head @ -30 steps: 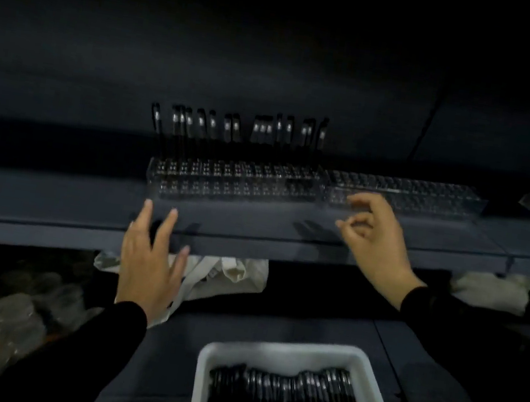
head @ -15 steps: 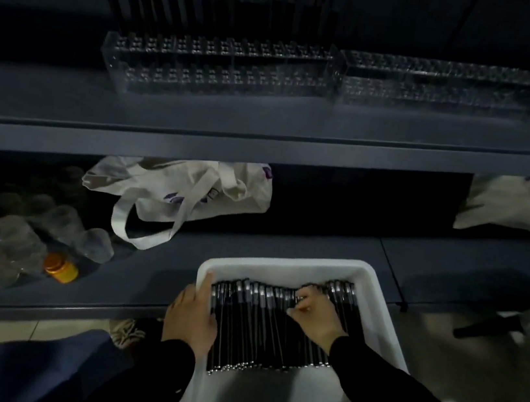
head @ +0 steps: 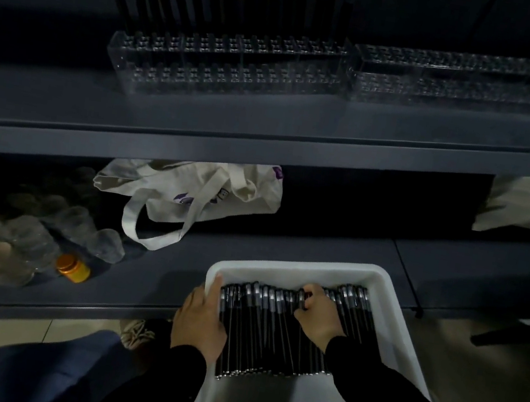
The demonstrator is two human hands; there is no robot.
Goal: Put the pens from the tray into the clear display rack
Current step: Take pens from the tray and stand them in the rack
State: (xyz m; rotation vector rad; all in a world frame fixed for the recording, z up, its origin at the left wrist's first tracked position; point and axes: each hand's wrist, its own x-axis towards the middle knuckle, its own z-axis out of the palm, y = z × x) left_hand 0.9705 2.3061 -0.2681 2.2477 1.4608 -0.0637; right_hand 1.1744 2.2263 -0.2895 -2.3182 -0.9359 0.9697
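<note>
- Pens (head: 272, 331) — black, silver-tipped, packed side by side in the white tray (head: 391, 307), right under both hands.
- Right hand (head: 318, 317) sits on the middle of the pen row, fingers curled down onto the upper ends, pinching at one or more; can't tell how many.
- Left hand (head: 201, 318) lies flat on the tray's left rim, fingers relaxed, thumb along the wall; looks like it's bracing the tray.
- Risk: pens are tight together — lifting one may drag its neighbours up so they drop back crooked or spill over the rim.
- Risk: tray overhangs the lower shelf (head: 151, 273) edge; a hard pull could tip it if the left hand lets go.
- Clear display rack (head: 228, 66) is well above and beyond the hands on the upper shelf (head: 196, 143), back row already holding upright pens; a second clear rack (head: 460, 82) just to its right is empty.
- Risk: the upper shelf edge juts out between tray and rack — a raised pen could knock it.
- Left of the hands: tote bag (head: 196, 194), clear cups (head: 48, 228), orange-capped jar (head: 72, 267).
</note>
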